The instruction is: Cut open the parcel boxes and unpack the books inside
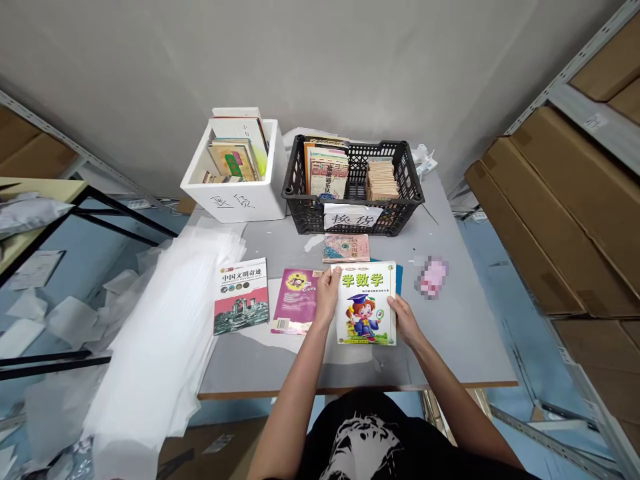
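Note:
A white children's math book (367,307) with a cartoon child in a blue cap is held upright between my hands. My left hand (327,293) grips its left edge, thumb on the front cover. My right hand (404,319) holds the right edge, with its fingers partly behind the book. A blue item (399,279) shows from behind it. Left of my left hand lies a purple book (294,303), partly covered by that hand. Farther left is a book with a white and red cover (241,297). A small pink book (346,247) lies just beyond the math book.
At the back stand a white foam box (240,212) and a black plastic crate (350,227), both holding books. White packing sheets (155,320) hang over the table's left edge. A pixelated pink item (433,277) lies on the right. Cardboard boxes (530,220) fill shelving at right.

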### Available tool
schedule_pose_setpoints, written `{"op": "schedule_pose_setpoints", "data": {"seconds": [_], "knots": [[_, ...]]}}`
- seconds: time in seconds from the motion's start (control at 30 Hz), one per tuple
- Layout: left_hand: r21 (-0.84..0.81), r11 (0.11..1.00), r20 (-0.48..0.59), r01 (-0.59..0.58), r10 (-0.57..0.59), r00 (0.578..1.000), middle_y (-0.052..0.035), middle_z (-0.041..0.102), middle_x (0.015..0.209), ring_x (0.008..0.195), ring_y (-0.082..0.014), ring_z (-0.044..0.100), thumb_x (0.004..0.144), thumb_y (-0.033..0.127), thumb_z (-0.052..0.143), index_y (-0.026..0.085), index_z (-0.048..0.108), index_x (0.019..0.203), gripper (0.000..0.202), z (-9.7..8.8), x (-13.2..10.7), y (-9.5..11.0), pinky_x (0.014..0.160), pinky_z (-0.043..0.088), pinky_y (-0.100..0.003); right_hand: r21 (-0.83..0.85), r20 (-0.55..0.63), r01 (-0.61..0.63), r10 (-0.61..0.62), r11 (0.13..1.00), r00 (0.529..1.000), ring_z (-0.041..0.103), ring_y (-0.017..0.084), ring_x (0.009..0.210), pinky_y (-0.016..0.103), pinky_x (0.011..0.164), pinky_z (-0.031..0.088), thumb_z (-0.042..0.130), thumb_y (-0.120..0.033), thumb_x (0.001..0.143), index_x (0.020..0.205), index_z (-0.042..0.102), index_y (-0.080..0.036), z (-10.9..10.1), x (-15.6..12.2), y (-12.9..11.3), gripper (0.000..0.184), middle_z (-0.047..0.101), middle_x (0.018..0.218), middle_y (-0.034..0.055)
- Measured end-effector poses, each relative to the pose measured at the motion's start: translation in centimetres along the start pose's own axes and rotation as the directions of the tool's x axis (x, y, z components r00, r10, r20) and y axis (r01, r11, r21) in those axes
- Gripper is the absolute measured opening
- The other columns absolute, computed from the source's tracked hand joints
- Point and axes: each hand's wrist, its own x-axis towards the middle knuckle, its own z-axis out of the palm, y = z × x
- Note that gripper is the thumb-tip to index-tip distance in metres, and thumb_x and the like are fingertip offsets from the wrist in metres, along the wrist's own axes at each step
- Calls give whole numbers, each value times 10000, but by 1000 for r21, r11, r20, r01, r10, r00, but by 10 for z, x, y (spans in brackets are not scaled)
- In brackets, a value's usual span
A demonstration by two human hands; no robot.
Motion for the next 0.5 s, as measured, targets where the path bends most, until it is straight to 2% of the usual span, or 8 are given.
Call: {"op": "schedule_pose_setpoints", "data": {"seconds": [0.13, 0.2, 0.3, 0.4, 0.5], "knots": [[149, 986, 106, -69, 54, 993, 34, 495, 589, 553, -104, 457, 794, 611, 514, 189, 467, 661, 446, 2, -12, -3, 513, 352, -222, -62, -54, 198, -202, 978, 978, 629, 194, 747, 293, 631, 493, 590, -676, 706, 845, 592, -209, -11, 13, -5, 487, 688, 833, 26], [167, 983, 115, -73, 54, 992, 28, 494, 600, 564, -112, 452, 798, 630, 489, 193, 469, 668, 457, 4, -18, -5, 523, 355, -231, -74, -66, 248, -253, 966, 965, 609, 178, 737, 281, 644, 481, 560, -678, 729, 782, 566, -212, -10, 17, -11, 469, 653, 766, 5], [180, 979, 68, -90, 79, 995, 5, 515, 632, 598, -137, 472, 824, 662, 406, 201, 490, 689, 488, 9, -26, -5, 554, 382, -256, -44, -130, 253, -256, 967, 958, 597, 174, 714, 283, 646, 475, 561, -695, 708, 756, 541, -219, -4, 18, -20, 479, 608, 698, -13], [217, 961, 64, -170, 159, 985, -29, 550, 695, 662, -171, 503, 838, 686, 329, 206, 528, 733, 531, 13, -34, 0, 613, 414, -290, 29, -218, 211, -200, 977, 955, 602, 175, 690, 286, 642, 477, 570, -697, 694, 743, 536, -222, 3, 15, -27, 479, 600, 674, -17], [271, 929, 71, -253, 242, 968, -57, 566, 747, 702, -195, 517, 836, 703, 284, 214, 528, 716, 559, 15, -43, 6, 667, 429, -319, 89, -230, 157, -133, 984, 964, 631, 194, 711, 294, 644, 488, 600, -677, 682, 730, 530, -225, 7, 13, -34, 460, 632, 675, -7]]}}
